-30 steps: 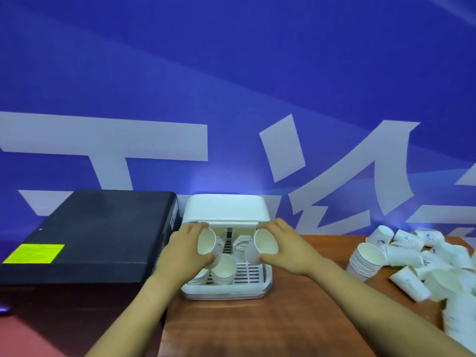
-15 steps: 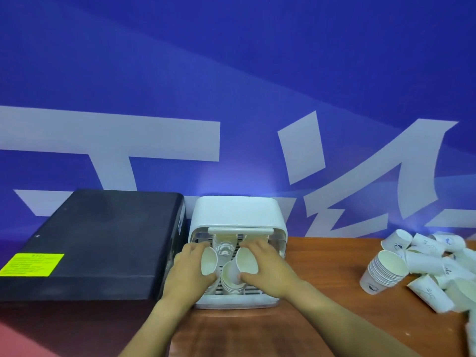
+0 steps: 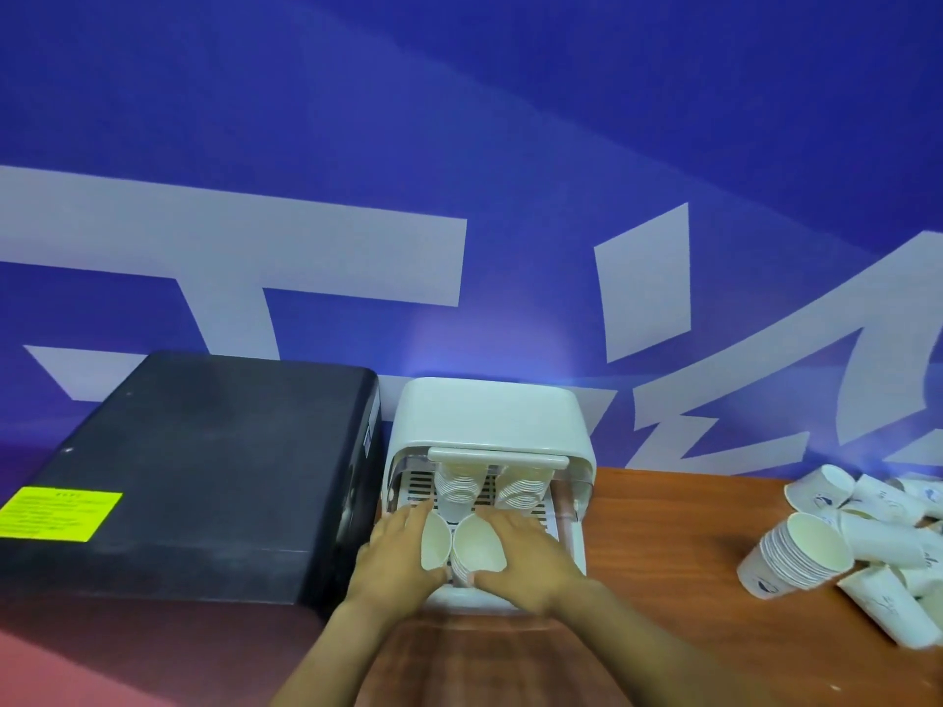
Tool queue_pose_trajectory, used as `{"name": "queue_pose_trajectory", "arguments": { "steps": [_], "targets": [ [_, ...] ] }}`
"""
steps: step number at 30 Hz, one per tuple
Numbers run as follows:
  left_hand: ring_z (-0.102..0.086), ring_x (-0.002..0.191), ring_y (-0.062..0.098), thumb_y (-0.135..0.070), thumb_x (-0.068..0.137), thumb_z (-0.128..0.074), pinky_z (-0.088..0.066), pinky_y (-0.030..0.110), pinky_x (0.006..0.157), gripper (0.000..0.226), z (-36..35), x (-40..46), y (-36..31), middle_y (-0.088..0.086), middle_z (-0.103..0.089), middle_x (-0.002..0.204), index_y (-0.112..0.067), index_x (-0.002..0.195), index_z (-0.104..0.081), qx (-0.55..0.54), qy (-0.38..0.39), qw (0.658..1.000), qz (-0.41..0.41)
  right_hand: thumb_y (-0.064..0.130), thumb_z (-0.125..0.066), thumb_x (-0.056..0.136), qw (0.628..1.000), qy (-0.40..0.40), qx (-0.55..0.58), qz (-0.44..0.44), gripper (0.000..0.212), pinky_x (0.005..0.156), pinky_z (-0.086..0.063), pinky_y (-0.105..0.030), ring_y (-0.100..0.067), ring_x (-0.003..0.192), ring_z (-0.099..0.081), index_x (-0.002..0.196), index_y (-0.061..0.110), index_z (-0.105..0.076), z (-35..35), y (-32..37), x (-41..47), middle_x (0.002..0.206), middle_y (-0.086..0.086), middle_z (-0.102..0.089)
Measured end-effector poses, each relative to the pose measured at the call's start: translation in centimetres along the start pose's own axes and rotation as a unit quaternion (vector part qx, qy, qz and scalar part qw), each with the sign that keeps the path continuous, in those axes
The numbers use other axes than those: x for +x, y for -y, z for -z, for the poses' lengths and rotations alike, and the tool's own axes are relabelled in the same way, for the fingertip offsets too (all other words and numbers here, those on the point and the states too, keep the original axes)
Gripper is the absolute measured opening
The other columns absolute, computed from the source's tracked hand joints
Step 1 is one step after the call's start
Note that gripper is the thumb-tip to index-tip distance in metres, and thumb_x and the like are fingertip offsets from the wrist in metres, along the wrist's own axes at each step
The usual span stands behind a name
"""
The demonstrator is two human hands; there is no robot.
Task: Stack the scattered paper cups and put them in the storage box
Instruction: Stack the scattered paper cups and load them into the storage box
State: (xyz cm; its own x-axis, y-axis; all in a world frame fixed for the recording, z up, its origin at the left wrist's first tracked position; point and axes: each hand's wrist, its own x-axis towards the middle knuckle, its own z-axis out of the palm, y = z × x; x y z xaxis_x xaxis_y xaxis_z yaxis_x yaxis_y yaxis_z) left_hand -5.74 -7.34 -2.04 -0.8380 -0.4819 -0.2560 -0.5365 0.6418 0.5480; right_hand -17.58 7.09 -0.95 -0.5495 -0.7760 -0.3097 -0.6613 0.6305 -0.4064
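Left hand [image 3: 395, 558] grips one cup stack [image 3: 435, 541], right hand [image 3: 525, 558] another [image 3: 477, 553], mouths tilted toward camera, over storage box [image 3: 490, 426] tray. Two upright stacks [image 3: 459, 489] behind. Loose cups [image 3: 867, 543] lie far right on bench [image 3: 663, 579].

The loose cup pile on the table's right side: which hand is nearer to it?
Right. The right hand grips a cup stack in the storage box, well left of the pile; the left hand is farther left.

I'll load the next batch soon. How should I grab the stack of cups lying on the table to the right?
Wrap the ribbed band of rims on the stack of cups from above. It lies on its side, mouth facing you, loose cups crowding its right.
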Motion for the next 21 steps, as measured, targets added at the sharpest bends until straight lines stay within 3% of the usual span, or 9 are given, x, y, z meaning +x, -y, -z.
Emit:
{"name": "queue_pose_trajectory", "arguments": {
  "steps": [5, 8, 11, 15, 19, 21],
  "targets": [
    [-0.014, 0.145, 0.024, -0.044, 0.081, -0.064, -0.027, 0.044, 0.114, 0.083, -0.6, 0.0, 0.9, -0.008, -0.017, 0.156, -0.032, 0.148, -0.016, 0.007, 0.031, 0.999, 0.025, 0.048, -0.061, 0.081, 0.999, 0.040, 0.016, -0.018, 0.081, 0.112, -0.030, -0.038, -0.021, 0.139, -0.029, 0.149, 0.032, -0.018, -0.1, -1.0, -0.4, 0.155, 0.009, -0.023],
    [-0.002, 0.147, 0.027, -0.044, 0.085, -0.061, -0.022, 0.045, 0.116, 0.084, -0.1, -0.4, 0.7, -0.003, -0.002, 0.160, -0.033, 0.150, -0.009, 0.022, 0.043, 0.998, 0.035, 0.045, -0.061, 0.082, 0.999, 0.032, 0.026, -0.007, 0.078, 0.112, -0.029, -0.037, -0.019, 0.137, -0.031, 0.148, 0.033, -0.021, 0.3, -1.4, -1.1, 0.154, 0.008, -0.027],
    [0.000, 0.148, 0.025, -0.041, 0.088, -0.059, -0.019, 0.046, 0.117, 0.080, 1.1, -1.2, -0.7, -0.001, 0.000, 0.161, -0.034, 0.150, -0.009, 0.014, 0.022, 1.000, 0.013, 0.045, -0.062, 0.083, 0.999, 0.017, 0.043, 0.003, 0.075, 0.112, -0.030, -0.034, -0.017, 0.137, -0.032, 0.146, 0.032, -0.025, 1.1, -1.9, -2.2, 0.152, 0.007, -0.030],
    [-0.015, 0.144, 0.017, -0.038, 0.090, -0.058, -0.024, 0.039, 0.115, 0.068, 2.6, -3.6, -3.2, -0.006, -0.021, 0.156, -0.032, 0.147, -0.023, -0.027, -0.043, 0.997, -0.061, 0.032, -0.063, 0.086, 0.997, -0.020, 0.079, 0.006, 0.065, 0.108, -0.031, -0.024, -0.013, 0.133, -0.036, 0.143, 0.024, -0.035, 2.6, -2.2, -5.0, 0.149, 0.002, -0.031],
    [-0.042, 0.126, 0.011, -0.033, 0.090, -0.059, -0.037, 0.029, 0.103, 0.051, 1.6, -6.2, -5.2, -0.009, -0.046, 0.137, -0.030, 0.138, -0.041, -0.114, -0.062, 0.986, -0.107, 0.030, -0.064, 0.087, 0.987, -0.055, 0.148, -0.029, 0.047, 0.083, -0.037, -0.008, -0.003, 0.096, -0.052, 0.132, 0.027, -0.049, 2.1, -3.1, -9.5, 0.122, 0.009, -0.046],
    [-0.050, 0.118, 0.009, -0.032, 0.089, -0.060, -0.041, 0.027, 0.098, 0.044, 0.4, -7.3, -5.9, -0.008, -0.055, 0.126, -0.029, 0.131, -0.048, -0.145, -0.051, 0.983, -0.105, 0.026, -0.066, 0.087, 0.982, -0.064, 0.172, -0.048, 0.039, 0.077, -0.040, -0.004, 0.000, 0.088, -0.055, 0.124, 0.023, -0.056, 1.8, -4.0, -11.4, 0.114, 0.007, -0.052]
  ]
}}
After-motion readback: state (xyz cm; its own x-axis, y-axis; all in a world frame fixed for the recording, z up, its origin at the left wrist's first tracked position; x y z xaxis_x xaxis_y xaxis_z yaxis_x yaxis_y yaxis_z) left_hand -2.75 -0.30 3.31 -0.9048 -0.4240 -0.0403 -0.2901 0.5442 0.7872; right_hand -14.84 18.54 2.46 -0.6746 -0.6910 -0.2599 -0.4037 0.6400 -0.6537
